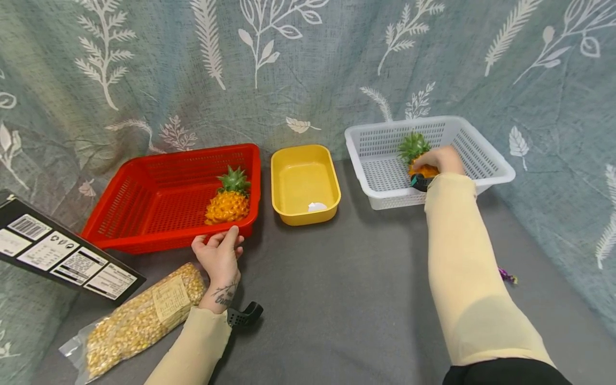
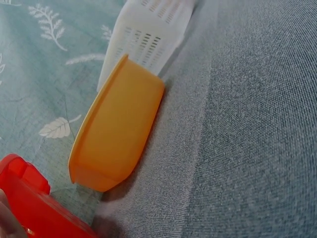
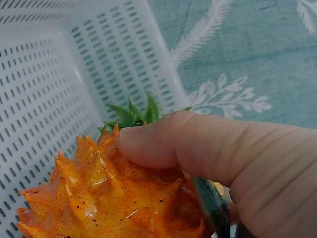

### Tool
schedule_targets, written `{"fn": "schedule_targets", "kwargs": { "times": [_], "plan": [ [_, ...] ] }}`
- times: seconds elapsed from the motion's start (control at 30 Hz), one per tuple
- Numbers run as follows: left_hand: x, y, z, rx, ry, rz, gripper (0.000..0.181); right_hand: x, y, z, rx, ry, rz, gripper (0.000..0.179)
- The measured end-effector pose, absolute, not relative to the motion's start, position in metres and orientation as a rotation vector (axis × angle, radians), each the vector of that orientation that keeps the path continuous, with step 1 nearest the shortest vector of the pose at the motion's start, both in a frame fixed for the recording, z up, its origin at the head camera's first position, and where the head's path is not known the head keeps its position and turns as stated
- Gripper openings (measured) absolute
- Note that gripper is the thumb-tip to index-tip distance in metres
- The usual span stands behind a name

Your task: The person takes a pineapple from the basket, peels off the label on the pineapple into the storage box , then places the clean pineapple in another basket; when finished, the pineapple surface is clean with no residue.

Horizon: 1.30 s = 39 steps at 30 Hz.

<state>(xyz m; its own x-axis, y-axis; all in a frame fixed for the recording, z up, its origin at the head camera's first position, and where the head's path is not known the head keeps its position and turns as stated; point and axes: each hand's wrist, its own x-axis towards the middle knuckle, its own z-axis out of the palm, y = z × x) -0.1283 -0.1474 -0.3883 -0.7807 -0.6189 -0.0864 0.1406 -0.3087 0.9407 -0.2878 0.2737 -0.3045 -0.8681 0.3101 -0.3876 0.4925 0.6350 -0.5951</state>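
Observation:
In the head view my right hand [image 1: 446, 159] reaches into the white basket [image 1: 399, 200] and grips an orange toy pineapple [image 1: 415, 145] with green leaves. The right wrist view shows the thumb [image 3: 153, 144] pressed on the spiky orange pineapple [image 3: 109, 193]. My left hand [image 1: 220, 260] pinches the front rim of the red basket [image 1: 139, 243] near its right corner. Inside that basket lies a second pineapple [image 1: 228, 206]. Only a bit of a left finger [image 2: 9, 220] appears in the left wrist view, beside the red basket [image 2: 39, 208].
Between the two baskets stands a yellow tub [image 1: 305, 184] with a white spot in it. A bag of corn kernels [image 1: 139, 318] lies at the left, beneath a tilted black box [image 1: 72, 256]. A small purple item [image 1: 507, 276] lies right of my right arm.

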Motion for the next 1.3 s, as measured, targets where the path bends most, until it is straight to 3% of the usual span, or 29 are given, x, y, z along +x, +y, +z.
{"fn": "schedule_targets", "kwargs": {
  "times": [0.3, 0.67, 0.97, 1.3],
  "plan": [
    [-0.128, -0.148, -0.388, 0.606, -1.449, -2.128, 0.052, -0.286, 0.267, -0.277, 0.56, 2.616, -1.0, 0.061],
    [-0.128, -0.147, -0.387, 0.608, -1.451, -2.129, 0.052, -0.265, 0.229, -0.227, 0.129, 2.598, -0.996, 0.096],
    [-0.127, -0.147, -0.388, 0.62, -1.448, -2.137, 0.053, -0.237, 0.179, -0.217, -0.429, 2.607, -0.853, 0.088],
    [-0.128, -0.148, -0.388, 0.613, -1.464, -2.12, 0.051, -0.19, 0.136, -0.255, -1.011, 2.503, -0.656, 0.083]
  ]
}}
